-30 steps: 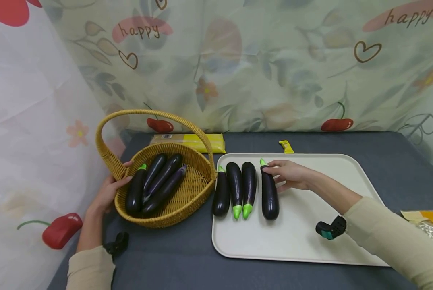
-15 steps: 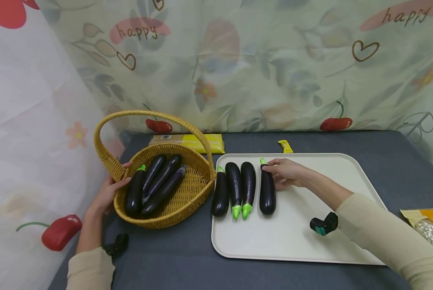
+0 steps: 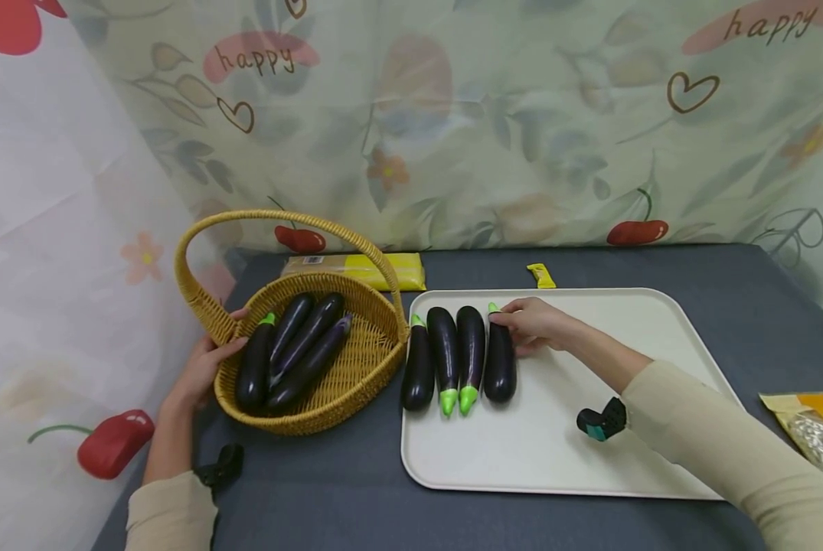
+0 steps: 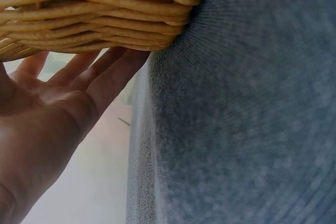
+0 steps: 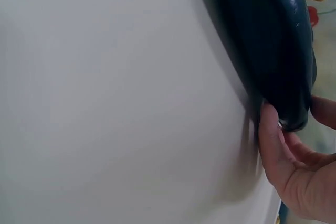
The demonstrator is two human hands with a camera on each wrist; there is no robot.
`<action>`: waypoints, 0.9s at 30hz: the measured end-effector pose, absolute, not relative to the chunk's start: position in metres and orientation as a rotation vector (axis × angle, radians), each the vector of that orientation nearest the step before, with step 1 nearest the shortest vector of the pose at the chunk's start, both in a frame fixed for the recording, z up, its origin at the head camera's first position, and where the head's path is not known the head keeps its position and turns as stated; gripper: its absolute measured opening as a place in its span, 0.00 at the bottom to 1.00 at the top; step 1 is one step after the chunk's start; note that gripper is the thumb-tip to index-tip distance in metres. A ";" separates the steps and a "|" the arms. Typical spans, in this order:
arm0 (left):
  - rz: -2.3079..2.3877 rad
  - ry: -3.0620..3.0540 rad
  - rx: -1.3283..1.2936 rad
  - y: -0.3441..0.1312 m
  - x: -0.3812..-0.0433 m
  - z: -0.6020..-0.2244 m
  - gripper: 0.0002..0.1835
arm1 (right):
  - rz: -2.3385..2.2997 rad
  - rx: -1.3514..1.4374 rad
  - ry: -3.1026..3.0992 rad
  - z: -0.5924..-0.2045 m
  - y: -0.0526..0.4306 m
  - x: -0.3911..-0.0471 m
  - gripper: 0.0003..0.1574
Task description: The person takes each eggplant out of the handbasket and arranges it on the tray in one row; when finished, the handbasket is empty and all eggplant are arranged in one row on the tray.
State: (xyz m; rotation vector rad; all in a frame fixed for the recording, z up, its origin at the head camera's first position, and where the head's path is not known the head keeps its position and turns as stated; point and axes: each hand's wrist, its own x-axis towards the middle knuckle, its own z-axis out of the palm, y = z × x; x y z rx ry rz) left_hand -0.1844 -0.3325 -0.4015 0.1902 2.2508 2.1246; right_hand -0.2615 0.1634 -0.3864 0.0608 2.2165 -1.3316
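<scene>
My right hand (image 3: 537, 324) pinches the green-stemmed top end of a dark purple eggplant (image 3: 501, 363) on the white tray (image 3: 590, 459). In the right wrist view, thumb and fingers sit on either side of that eggplant's (image 5: 270, 40) narrow end. Left of it, several more eggplants (image 3: 442, 348) lie side by side, two with green ends toward me. My left hand (image 3: 200, 367) grips the side of a wicker basket (image 3: 377, 383) near the handle's base, its thumb over the rim. Several eggplants (image 3: 308, 337) lie inside. The left wrist view has fingers (image 4: 113, 80) against the basket's outer weave.
Behind the basket lies a yellow and tan packet (image 3: 404, 270). A small yellow wrapped piece (image 3: 541, 275) is beyond the tray's far edge. At the right edge sits an orange and clear bag (image 3: 814, 436). A patterned curtain (image 3: 452, 153) closes off the back of the grey table (image 3: 315, 490).
My right hand has shifted left with its eggplant, bringing it up close to the row on the tray. The left hand and the basket have stayed in place.
</scene>
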 end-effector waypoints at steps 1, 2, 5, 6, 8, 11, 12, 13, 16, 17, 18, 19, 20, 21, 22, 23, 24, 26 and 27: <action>2.128 2.248 0.192 -0.333 -0.185 -0.401 0.27 | -1.332 0.061 2.219 -0.386 0.163 -0.261 0.26; 2.132 2.243 0.194 -0.333 -0.185 -0.401 0.27 | -1.331 0.059 2.220 -0.386 0.162 -0.261 0.26; 2.145 2.222 0.191 -0.333 -0.184 -0.401 0.26 | -1.343 0.069 2.214 -0.385 0.161 -0.260 0.26; 2.149 2.217 0.191 -0.333 -0.184 -0.401 0.26 | -1.347 0.067 2.213 -0.384 0.161 -0.260 0.26; 2.151 2.207 0.188 -0.333 -0.184 -0.401 0.27 | -1.354 0.070 2.208 -0.385 0.161 -0.260 0.26; 2.141 2.210 0.187 -0.333 -0.184 -0.401 0.27 | -1.363 0.078 2.200 -0.386 0.161 -0.260 0.26; 2.138 2.214 0.185 -0.333 -0.184 -0.401 0.27 | -1.364 0.081 2.199 -0.386 0.161 -0.259 0.26; 2.137 2.216 0.182 -0.333 -0.184 -0.402 0.27 | -1.365 0.085 2.196 -0.386 0.161 -0.259 0.26; 2.151 2.212 0.182 -0.333 -0.183 -0.403 0.27 | -1.382 0.100 2.184 -0.387 0.162 -0.260 0.26; 2.159 2.212 0.186 -0.333 -0.183 -0.403 0.27 | -1.389 0.105 2.180 -0.387 0.162 -0.260 0.26; 2.168 2.210 0.188 -0.333 -0.183 -0.404 0.27 | -1.396 0.111 2.175 -0.387 0.162 -0.261 0.26; 2.177 2.206 0.195 -0.333 -0.183 -0.404 0.27 | -1.404 0.117 2.170 -0.386 0.162 -0.261 0.26; 2.182 2.204 0.201 -0.333 -0.182 -0.404 0.27 | -1.410 0.124 2.167 -0.386 0.163 -0.261 0.26; 2.183 2.208 0.206 -0.333 -0.182 -0.404 0.27 | -1.415 0.131 2.163 -0.386 0.163 -0.261 0.26; 2.181 2.212 0.208 -0.333 -0.182 -0.404 0.27 | -1.417 0.136 2.160 -0.386 0.163 -0.261 0.26; 2.178 2.215 0.208 -0.333 -0.182 -0.404 0.27 | -1.421 0.139 2.155 -0.386 0.163 -0.261 0.27; 2.173 2.217 0.206 -0.333 -0.182 -0.404 0.27 | -1.423 0.143 2.150 -0.386 0.164 -0.261 0.27; 2.155 2.227 0.202 -0.333 -0.183 -0.404 0.27 | -1.427 0.152 2.140 -0.386 0.164 -0.260 0.27; 2.144 2.231 0.199 -0.333 -0.183 -0.404 0.27 | -1.430 0.156 2.133 -0.386 0.165 -0.260 0.27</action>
